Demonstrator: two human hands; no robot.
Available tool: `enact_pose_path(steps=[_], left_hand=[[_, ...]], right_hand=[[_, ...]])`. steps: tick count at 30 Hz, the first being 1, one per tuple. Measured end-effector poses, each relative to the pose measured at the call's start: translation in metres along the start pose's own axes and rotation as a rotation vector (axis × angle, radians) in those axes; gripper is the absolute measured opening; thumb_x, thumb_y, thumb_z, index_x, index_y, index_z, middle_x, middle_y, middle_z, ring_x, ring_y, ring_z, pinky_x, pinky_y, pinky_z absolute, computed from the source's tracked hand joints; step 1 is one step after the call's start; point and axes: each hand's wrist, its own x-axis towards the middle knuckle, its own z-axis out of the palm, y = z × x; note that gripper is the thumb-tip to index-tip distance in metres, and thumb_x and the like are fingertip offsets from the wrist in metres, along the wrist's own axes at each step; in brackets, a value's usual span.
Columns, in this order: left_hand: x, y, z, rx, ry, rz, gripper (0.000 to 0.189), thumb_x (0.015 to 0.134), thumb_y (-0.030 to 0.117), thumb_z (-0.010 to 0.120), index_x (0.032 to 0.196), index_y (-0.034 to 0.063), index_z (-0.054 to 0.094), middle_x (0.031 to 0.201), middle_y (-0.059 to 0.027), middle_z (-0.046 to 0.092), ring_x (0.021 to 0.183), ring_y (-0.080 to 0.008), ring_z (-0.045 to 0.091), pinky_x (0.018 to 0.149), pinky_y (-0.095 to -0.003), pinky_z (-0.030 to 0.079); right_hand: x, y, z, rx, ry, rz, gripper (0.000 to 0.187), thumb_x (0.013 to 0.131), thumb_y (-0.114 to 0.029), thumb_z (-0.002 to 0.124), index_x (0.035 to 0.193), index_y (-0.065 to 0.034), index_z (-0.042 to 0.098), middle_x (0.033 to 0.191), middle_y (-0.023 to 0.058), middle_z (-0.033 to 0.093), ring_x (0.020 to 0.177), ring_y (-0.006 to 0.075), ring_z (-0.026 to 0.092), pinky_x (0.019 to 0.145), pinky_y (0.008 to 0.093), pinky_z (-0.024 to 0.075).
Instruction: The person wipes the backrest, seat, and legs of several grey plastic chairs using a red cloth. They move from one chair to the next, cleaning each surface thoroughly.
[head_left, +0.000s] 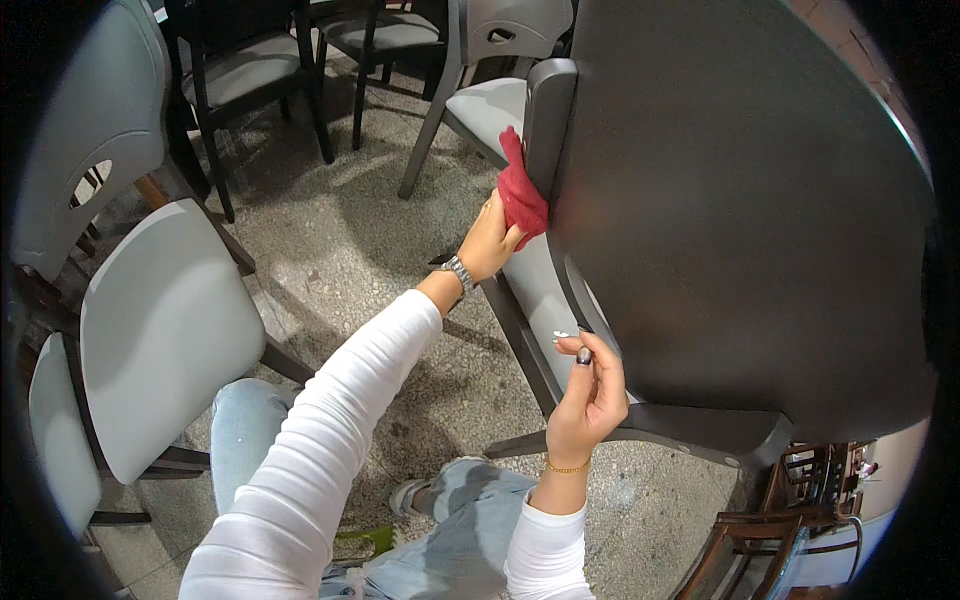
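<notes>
A crumpled red cloth (521, 199) is in my left hand (489, 236), pressed against the edge of a dark upholstered chair back (720, 225). A watch with a metal band sits on that wrist. My right hand (589, 397) is raised in front of the same chair, lower in the view, fingers curled loosely and holding nothing visible; it wears a thin gold bracelet. Under the chair back, part of a light grey seat (536, 289) shows. The chair's grey frame rail (697, 431) runs below my right hand's level, to its right.
Grey padded chairs (172, 330) stand at the left, and another grey chair (487, 105) touches the view's upper middle. Black-framed chairs (247, 75) are behind. A green object (367, 541) lies low near my legs. Brown wooden furniture (757, 540) is at lower right.
</notes>
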Motion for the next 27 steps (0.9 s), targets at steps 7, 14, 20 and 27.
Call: enact_pose_path(steps=[7, 14, 20, 27], left_hand=[[-0.055, -0.079, 0.001, 0.111, -0.089, -0.069, 0.052, 0.088, 0.019, 0.056, 0.132, 0.0016, 0.034, 0.124, -0.0211, 0.046, 0.118, -0.0396, 0.042, 0.103, -0.0432, 0.033], [-0.088, -0.106, -0.003, 0.195, -0.033, 0.023, 0.037, 0.092, 0.02, 0.05, 0.124, 0.0017, 0.046, 0.126, -0.0197, 0.047, 0.117, -0.0388, 0.042, 0.103, -0.0437, 0.031], [-0.139, -0.146, -0.018, 0.133, -0.097, -0.207, 0.031, 0.088, 0.011, 0.048, 0.119, 0.0024, 0.05, 0.119, -0.0226, 0.052, 0.115, -0.0424, 0.043, 0.101, -0.0455, 0.034], [-0.159, -0.181, -0.031, 0.31, -0.5, -0.554, 0.034, 0.085, 0.009, 0.053, 0.119, 0.0041, 0.051, 0.122, -0.0215, 0.05, 0.112, -0.0408, 0.047, 0.097, -0.0433, 0.04]], right_hand=[[-0.003, -0.002, -0.002, -0.094, -0.129, 0.054, 0.018, 0.087, 0.006, 0.05, 0.101, 0.0063, 0.062, 0.089, 0.0148, 0.067, 0.082, 0.0206, 0.066, 0.075, 0.0299, 0.0524], [-0.005, 0.001, -0.008, -0.214, -0.209, 0.192, 0.018, 0.087, 0.005, 0.052, 0.101, 0.0047, 0.062, 0.088, 0.0136, 0.067, 0.082, 0.0208, 0.066, 0.074, 0.029, 0.0518], [-0.012, 0.011, -0.002, -0.245, -0.296, 0.157, 0.015, 0.086, 0.004, 0.055, 0.099, 0.0025, 0.062, 0.088, 0.0134, 0.067, 0.075, 0.0231, 0.063, 0.068, 0.0299, 0.0485], [-0.011, 0.023, 0.009, -0.307, -0.448, 0.179, 0.022, 0.082, 0.006, 0.054, 0.103, 0.0044, 0.06, 0.091, 0.0159, 0.066, 0.079, 0.0276, 0.063, 0.074, 0.0329, 0.0487]])
